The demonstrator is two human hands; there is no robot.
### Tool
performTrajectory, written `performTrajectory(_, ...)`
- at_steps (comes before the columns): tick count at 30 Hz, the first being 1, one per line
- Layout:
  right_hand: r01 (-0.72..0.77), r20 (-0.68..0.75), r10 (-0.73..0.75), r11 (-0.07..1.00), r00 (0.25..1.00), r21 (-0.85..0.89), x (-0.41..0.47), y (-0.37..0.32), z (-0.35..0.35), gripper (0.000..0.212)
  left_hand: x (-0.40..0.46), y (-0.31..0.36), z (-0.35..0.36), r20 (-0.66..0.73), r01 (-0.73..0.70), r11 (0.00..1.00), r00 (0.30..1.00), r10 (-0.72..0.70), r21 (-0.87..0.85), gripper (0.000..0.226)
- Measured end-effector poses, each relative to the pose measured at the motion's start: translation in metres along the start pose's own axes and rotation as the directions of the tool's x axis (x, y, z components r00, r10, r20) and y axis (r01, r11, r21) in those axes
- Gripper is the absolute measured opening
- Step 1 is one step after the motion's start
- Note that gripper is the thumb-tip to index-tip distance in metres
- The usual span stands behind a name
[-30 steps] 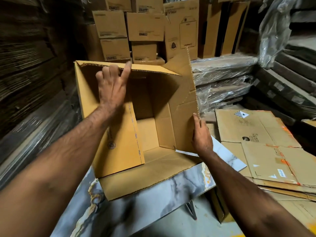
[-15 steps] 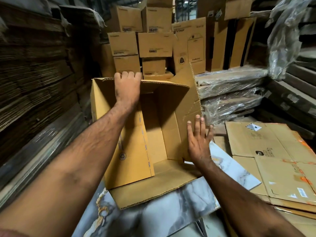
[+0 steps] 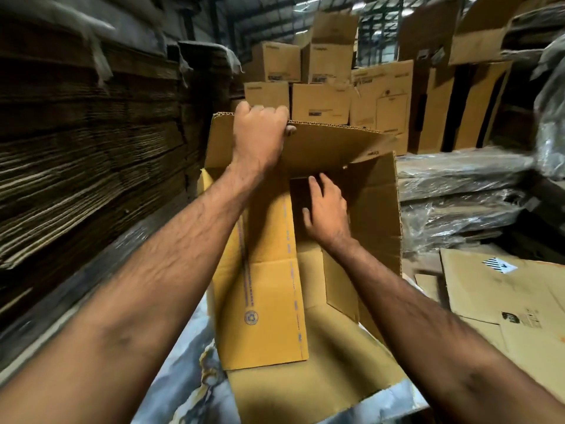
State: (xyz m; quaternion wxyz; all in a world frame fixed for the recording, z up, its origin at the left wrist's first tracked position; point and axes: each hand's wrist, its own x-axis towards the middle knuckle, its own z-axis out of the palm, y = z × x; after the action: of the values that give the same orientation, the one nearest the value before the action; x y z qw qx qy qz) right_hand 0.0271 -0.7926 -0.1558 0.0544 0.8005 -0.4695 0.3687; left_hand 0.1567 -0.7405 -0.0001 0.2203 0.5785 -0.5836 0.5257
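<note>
The cardboard box point(image 3: 269, 301) lies on its side in the middle of the view, on a marble-patterned table point(image 3: 186, 371), with its open mouth facing the person. Its yellow side panel with a printed recycling mark stands upright on the nine o'clock side, and its bottom flap point(image 3: 305, 390) lies flat on the table toward six o'clock.

The left hand point(image 3: 260, 133) is at twelve o'clock on the box. Its fingers are curled over the raw corrugated edge of the top flap point(image 3: 333, 145) and the thumb is tucked underneath, so it grips that flap firmly. The flap slopes down toward three o'clock.

The right hand point(image 3: 327, 209) is inside the mouth of the box, just under the top flap. Its fingers are straight and slightly spread and hold nothing; they point toward the dark back of the box. I cannot tell whether the fingertips touch the cardboard there.

From the box:
- At nine o'clock rises a tall stack of flat corrugated sheets point(image 3: 76, 166).
- At twelve o'clock, behind it, stand stacked brown cartons point(image 3: 321, 102).
- At three o'clock lie plastic-wrapped bundles point(image 3: 458, 203).
- At four o'clock lie flattened cartons point(image 3: 504, 304), one bearing a striped label.
</note>
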Motion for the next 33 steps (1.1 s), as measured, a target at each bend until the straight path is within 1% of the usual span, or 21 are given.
performTrajectory(1,-0.059,0.052,0.055,0.996,0.997,0.071,-0.002,-0.004,0.007,0.074,0.006,-0.004,-0.007,0.001,-0.009,1.000,1.000,0.009,-0.003,0.029)
performTrajectory(2,-0.104,0.105,0.090,0.985,0.990,0.137,-0.005,-0.007,0.015,0.075,0.011,-0.007,-0.014,0.035,-0.012,1.000,0.999,0.013,-0.019,0.032)
performTrajectory(3,-0.133,0.154,0.103,0.971,0.983,0.200,-0.007,-0.009,0.022,0.077,0.015,-0.009,-0.020,0.071,-0.003,0.999,0.997,0.006,-0.042,0.036)
performTrajectory(5,-0.156,0.223,0.079,0.921,0.972,0.356,-0.014,-0.016,0.030,0.078,0.019,-0.013,-0.033,0.089,0.025,0.997,0.996,-0.018,-0.073,0.041)
performTrajectory(6,-0.172,0.248,0.062,0.874,0.967,0.455,-0.017,-0.020,0.031,0.073,0.018,-0.015,-0.037,0.088,0.047,0.996,0.995,-0.040,-0.072,0.041)
performTrajectory(7,-0.188,0.256,0.051,0.814,0.965,0.550,-0.021,-0.024,0.030,0.064,0.016,-0.017,-0.039,0.091,0.068,0.996,0.994,-0.062,-0.064,0.041)
performTrajectory(8,-0.200,0.253,0.047,0.758,0.966,0.621,-0.024,-0.028,0.030,0.053,0.014,-0.018,-0.041,0.100,0.083,0.995,0.992,-0.078,-0.050,0.041)
performTrajectory(9,-0.203,0.239,0.055,0.725,0.969,0.657,-0.026,-0.032,0.028,0.045,0.011,-0.018,-0.042,0.113,0.091,0.995,0.990,-0.086,-0.037,0.042)
performTrajectory(12,-0.185,0.193,0.076,0.737,0.978,0.650,-0.035,-0.043,0.025,0.032,0.004,-0.017,-0.042,0.150,0.117,0.993,0.982,-0.113,-0.018,0.043)
performTrajectory(15,-0.077,0.065,0.045,0.747,0.997,0.660,-0.058,-0.055,0.023,0.025,0.004,-0.018,-0.045,0.196,0.167,0.986,0.967,-0.161,-0.017,0.044)
performTrajectory(17,0.017,-0.019,-0.006,0.733,1.000,0.680,-0.079,-0.069,0.020,0.027,0.008,-0.019,-0.050,0.253,0.205,0.978,0.948,-0.193,-0.023,0.046)
performTrajectory(19,0.098,-0.058,-0.080,0.731,0.995,0.675,-0.098,-0.086,0.016,0.035,0.012,-0.018,-0.053,0.310,0.243,0.969,0.926,-0.217,-0.046,0.049)
performTrajectory(23,0.222,-0.013,-0.278,0.738,0.960,0.637,-0.118,-0.131,0.003,0.064,0.007,-0.019,-0.060,0.385,0.279,0.955,0.896,-0.221,-0.102,0.049)
performTrajectory(24,0.240,0.001,-0.308,0.742,0.951,0.626,-0.121,-0.141,0.001,0.069,0.003,-0.021,-0.063,0.407,0.282,0.953,0.888,-0.214,-0.115,0.050)
performTrajectory(26,0.240,0.030,-0.335,0.731,0.942,0.639,-0.125,-0.159,0.003,0.076,-0.006,-0.025,-0.069,0.459,0.282,0.948,0.868,-0.187,-0.147,0.050)
performTrajectory(29,0.266,0.042,-0.371,0.737,0.928,0.621,-0.131,-0.181,0.014,0.096,-0.017,-0.028,-0.083,0.490,0.278,0.946,0.855,-0.166,-0.165,0.049)
performTrajectory(31,0.289,0.031,-0.372,0.767,0.928,0.573,-0.140,-0.200,0.022,0.093,-0.024,-0.030,-0.090,0.477,0.289,0.944,0.860,-0.182,-0.161,0.047)
performTrajectory(33,0.257,0.079,-0.337,0.832,0.938,0.492,-0.152,-0.219,0.025,0.079,-0.032,-0.032,-0.097,0.466,0.318,0.933,0.860,-0.210,-0.166,0.045)
